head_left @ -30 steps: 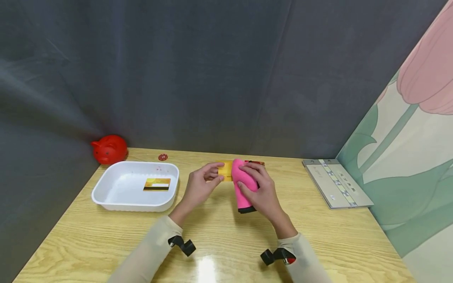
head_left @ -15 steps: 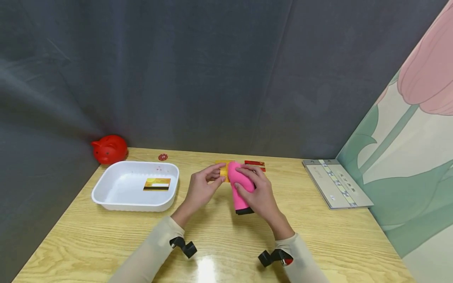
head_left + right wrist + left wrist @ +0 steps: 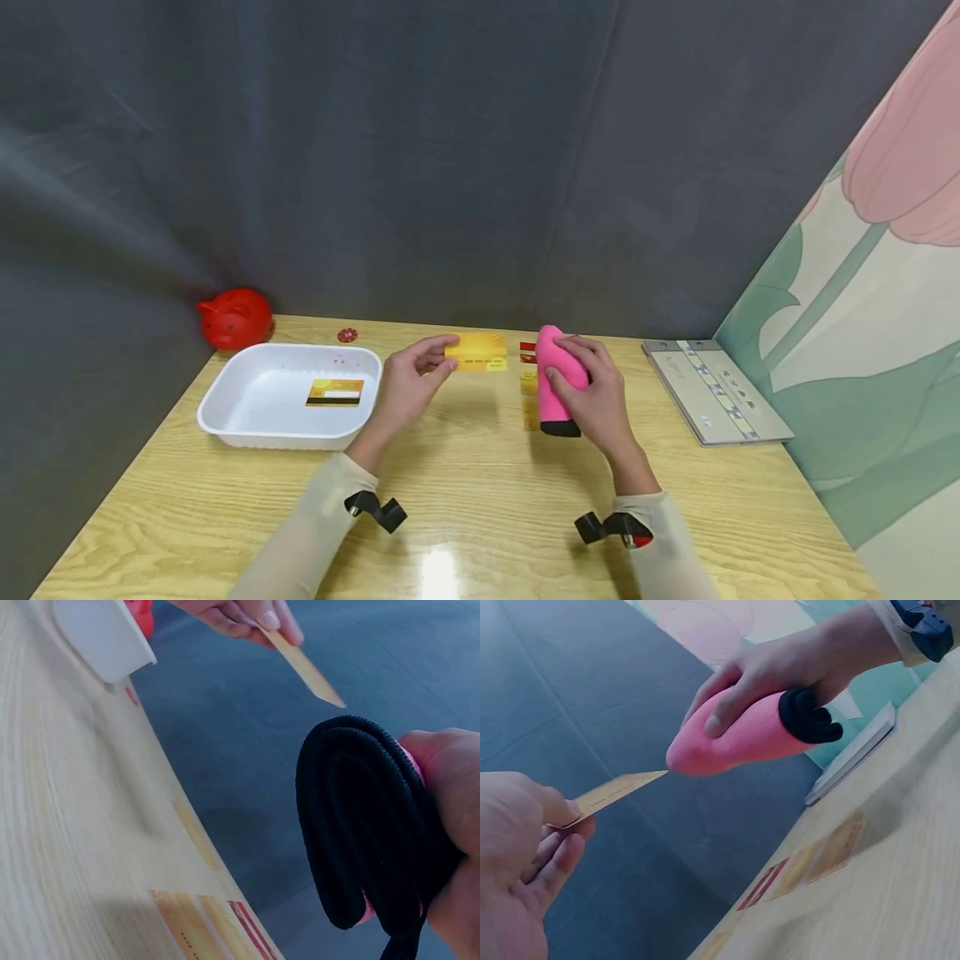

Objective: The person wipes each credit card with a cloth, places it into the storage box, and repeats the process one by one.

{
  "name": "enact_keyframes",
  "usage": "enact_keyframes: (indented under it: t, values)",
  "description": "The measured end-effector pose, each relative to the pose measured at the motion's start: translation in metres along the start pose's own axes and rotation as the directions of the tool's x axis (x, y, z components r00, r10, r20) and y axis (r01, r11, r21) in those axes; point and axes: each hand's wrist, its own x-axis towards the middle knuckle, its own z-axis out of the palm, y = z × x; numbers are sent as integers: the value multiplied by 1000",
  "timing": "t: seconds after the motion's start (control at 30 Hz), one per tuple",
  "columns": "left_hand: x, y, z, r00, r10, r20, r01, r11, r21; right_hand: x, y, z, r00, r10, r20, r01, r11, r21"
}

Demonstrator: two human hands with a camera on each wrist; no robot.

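Observation:
Between thumb and fingers, my left hand (image 3: 408,379) pinches the near edge of a yellow bank card (image 3: 477,352), raised over the table. My right hand (image 3: 596,387) grips a folded pink cloth (image 3: 553,375) with a black edge (image 3: 360,817), also held up. A gap separates card and cloth in the head view. Below the cloth, several cards lie in a column on the table: a red card (image 3: 528,353) farthest back, a yellow card (image 3: 528,383), and an orange-yellow card (image 3: 530,415) nearest. The cloth partly covers them in the head view.
A white tray (image 3: 288,439) stands at left with a gold card (image 3: 334,392) inside. Behind it are a red piggy bank (image 3: 236,319) and a red chip (image 3: 347,335). A grey ring-bound book (image 3: 712,392) lies at right. The dark curtain (image 3: 450,167) hangs behind the table.
The hands have moved apart: my left hand went left with the yellow card, my right hand right with the pink cloth. More of the cards on the table now shows.

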Motion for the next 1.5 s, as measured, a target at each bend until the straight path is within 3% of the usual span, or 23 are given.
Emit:
enact_keyframes:
  t: [0.17, 0.3, 0.5, 0.77, 1.13, 1.33, 1.5]
  values:
    - [3, 0, -4, 999, -30, 24, 30, 999, 14, 0, -2, -5, 1000, 28, -1, -28, 999, 18]
    - [3, 0, -4, 998, -52, 38, 53, 998, -29, 0, -3, -6, 1000, 26, -2, -26, 999, 27]
    - [4, 1, -4, 997, -31, 70, 36, 996, -79, 1, -4, -6, 1000, 10, -8, -10, 999, 35]
    - [5, 1, -5, 998, -57, 36, 61, 987, -147, 2, -5, -8, 1000, 3, -8, -2, 999, 53]
    - [5, 1, -8, 997, -46, -58, 44, 998, -45, 2, -6, -8, 1000, 4, -4, -3, 998, 57]
    - [4, -1, -7, 989, -140, -43, 134, 983, -128, 1, -6, -7, 1000, 5, -1, -5, 998, 55]
    - [3, -1, -6, 994, -111, -23, 106, 983, -147, 0, -7, -5, 1000, 2, 0, -2, 998, 59]
